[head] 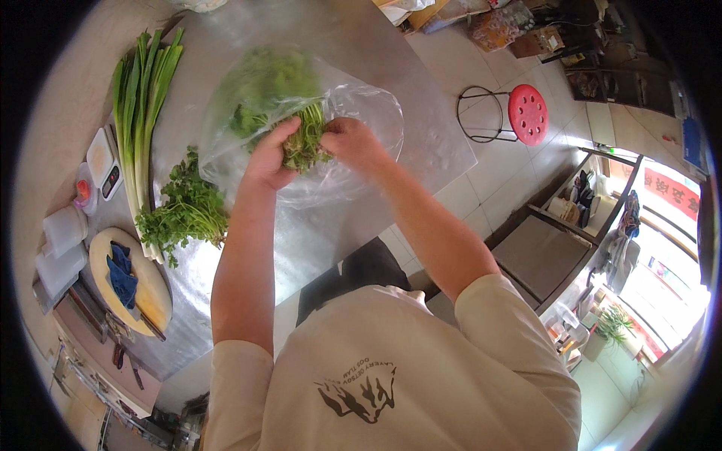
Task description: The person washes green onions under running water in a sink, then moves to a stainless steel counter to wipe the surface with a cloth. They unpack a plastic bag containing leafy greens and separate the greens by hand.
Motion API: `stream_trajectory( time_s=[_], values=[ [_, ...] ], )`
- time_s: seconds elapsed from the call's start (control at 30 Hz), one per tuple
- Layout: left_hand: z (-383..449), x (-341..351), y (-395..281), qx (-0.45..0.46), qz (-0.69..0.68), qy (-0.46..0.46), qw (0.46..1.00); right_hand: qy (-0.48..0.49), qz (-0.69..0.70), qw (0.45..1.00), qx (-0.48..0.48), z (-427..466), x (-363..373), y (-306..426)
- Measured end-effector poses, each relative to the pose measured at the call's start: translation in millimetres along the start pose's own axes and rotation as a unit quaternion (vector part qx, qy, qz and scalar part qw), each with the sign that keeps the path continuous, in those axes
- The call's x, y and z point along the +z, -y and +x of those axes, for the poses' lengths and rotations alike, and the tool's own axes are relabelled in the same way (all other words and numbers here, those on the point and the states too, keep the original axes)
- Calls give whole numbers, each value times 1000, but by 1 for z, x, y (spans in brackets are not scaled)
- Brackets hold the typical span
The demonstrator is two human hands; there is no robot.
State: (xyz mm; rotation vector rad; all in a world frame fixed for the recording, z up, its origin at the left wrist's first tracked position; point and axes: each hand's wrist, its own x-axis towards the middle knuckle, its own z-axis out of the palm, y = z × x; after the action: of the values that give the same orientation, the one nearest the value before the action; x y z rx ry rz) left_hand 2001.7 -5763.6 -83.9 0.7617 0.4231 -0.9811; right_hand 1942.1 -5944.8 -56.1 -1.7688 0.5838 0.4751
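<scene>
A bunch of leafy green herbs, apparently cilantro (306, 135), lies partly inside a clear plastic bag (361, 107). My left hand (269, 158) grips this bunch around its stems, thumb on top. At the right side of the stems, my right hand (352, 144) has its fingers curled and pinched on the stem ends. More green leaves (271, 73) spread out at the far side of the bag, blurred through the plastic. A second herb bunch (189, 208) lies on the metal table (316, 231), left of my left forearm.
Long leeks or scallions (135, 113) lie at the left, beside a digital scale (106, 163). A round cutting board (152, 287) holds a blue cloth (121, 276) and a cleaver (148, 326). Plastic containers (65, 231) stand along the wall. A red stool (528, 115) is on the floor.
</scene>
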Motion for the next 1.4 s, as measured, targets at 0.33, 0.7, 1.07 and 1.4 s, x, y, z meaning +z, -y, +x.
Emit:
stream_trajectory(
  time_s=[0.33, 0.7, 1.07, 1.4],
  values=[
    [4, -8, -2, -21, 25, -19, 999, -106, -224, 941, -230, -3, 16, -2],
    [6, -38, 13, 26, 4, 35, 999, -39, -305, 930, -202, 19, 1, 22],
    [1, -37, 21, 25, 19, 20, 999, 53, -511, 820, -254, 36, 6, 15],
    [-3, -31, 16, -37, 7, 12, 999, 254, -372, 885, -113, 18, -6, 63]
  ],
)
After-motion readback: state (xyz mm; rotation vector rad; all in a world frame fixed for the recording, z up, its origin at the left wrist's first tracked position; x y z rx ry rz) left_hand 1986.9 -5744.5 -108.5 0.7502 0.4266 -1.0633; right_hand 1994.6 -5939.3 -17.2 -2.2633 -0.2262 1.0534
